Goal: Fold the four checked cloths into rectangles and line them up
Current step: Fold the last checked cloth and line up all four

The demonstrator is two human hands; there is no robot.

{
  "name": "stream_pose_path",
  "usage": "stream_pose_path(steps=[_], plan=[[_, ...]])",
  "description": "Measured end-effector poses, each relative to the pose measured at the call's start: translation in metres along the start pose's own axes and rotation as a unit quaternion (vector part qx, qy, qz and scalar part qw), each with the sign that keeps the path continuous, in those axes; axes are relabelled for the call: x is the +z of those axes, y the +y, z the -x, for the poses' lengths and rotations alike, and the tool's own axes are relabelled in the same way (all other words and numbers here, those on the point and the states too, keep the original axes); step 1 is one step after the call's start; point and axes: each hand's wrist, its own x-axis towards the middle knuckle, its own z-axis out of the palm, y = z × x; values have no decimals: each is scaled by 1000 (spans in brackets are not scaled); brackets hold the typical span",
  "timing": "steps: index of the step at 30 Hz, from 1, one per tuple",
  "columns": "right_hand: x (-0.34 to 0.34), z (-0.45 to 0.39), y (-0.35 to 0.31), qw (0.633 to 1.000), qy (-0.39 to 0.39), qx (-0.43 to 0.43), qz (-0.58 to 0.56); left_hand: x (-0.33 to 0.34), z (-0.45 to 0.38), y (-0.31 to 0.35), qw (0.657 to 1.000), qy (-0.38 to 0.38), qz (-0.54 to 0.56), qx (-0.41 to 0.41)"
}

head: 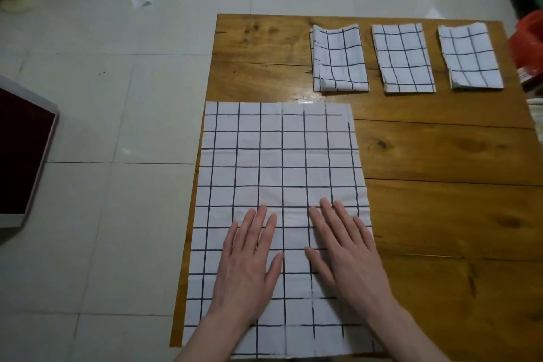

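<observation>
Hands [249, 261] flatten unfolded cloth [279, 161]; three folded cloths [404, 57] lie beyond.

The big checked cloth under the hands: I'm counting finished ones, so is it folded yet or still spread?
Spread. The big checked cloth lies flat in one layer, both hands resting open on it, unlike the three folded cloths behind.

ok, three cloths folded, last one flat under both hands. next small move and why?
Probably pinch the near edge of the flat cloth and fold it in half away from the person: both the left hand and right hand lie flat on it, and it shows no fold yet.
</observation>
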Motion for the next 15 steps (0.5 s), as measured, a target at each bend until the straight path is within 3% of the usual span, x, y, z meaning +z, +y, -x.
stream_pose_path(steps=[4,11,15], plan=[[0,20,-1,1000,-3,1,-1,-2,15,4,1000,1,3,18],[-14,17,7,998,52,-14,-30,-18,12,0,992,106,61,5],[-26,1,17,996,74,-16,-52,-22,-5,-18,993,115,35,11]])
